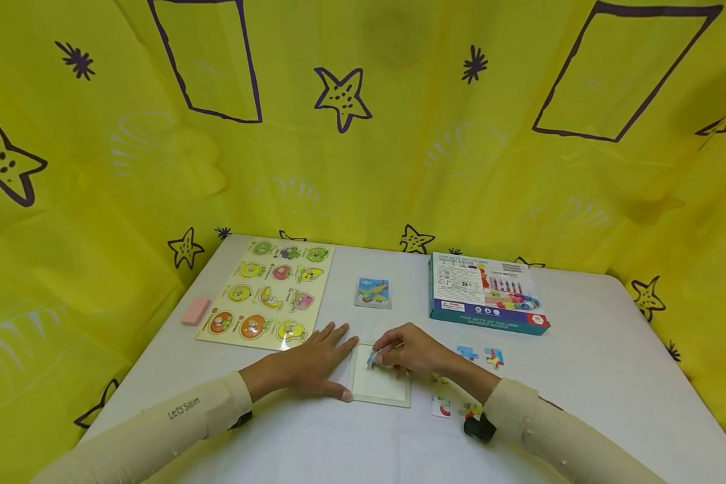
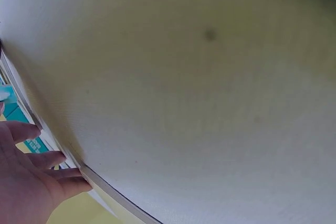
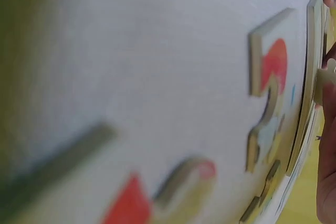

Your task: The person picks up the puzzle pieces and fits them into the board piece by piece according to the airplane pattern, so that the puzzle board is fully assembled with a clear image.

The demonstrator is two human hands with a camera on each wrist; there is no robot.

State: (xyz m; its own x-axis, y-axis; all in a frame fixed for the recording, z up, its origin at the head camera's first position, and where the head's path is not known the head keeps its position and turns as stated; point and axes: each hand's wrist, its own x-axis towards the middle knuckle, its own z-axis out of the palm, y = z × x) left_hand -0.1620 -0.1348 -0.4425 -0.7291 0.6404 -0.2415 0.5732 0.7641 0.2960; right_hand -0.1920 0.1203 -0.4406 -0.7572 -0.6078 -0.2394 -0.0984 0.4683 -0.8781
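Note:
My right hand (image 1: 414,349) pinches a small blue jigsaw piece (image 1: 372,359) between thumb and fingertips, over the upper left part of a square white puzzle tray (image 1: 381,402). The piece is tilted, and I cannot tell whether it touches the tray floor. Spread out flat, my left hand (image 1: 308,363) touches the tray's left side with fingertips and thumb. To the right of the tray lie several loose jigsaw pieces: a blue one (image 1: 468,352), a blue, red and yellow one (image 1: 494,357), a white and red one (image 1: 441,406) and a yellowish one (image 1: 470,408), partly hidden by the right sleeve.
A small airplane picture (image 1: 373,293) lies behind the tray. At the back right is a flat toy box (image 1: 487,292). A fruit puzzle board (image 1: 266,292) covers the back left, with a pink block (image 1: 196,311) beside it. Yellow patterned cloth (image 1: 363,168) surrounds the table.

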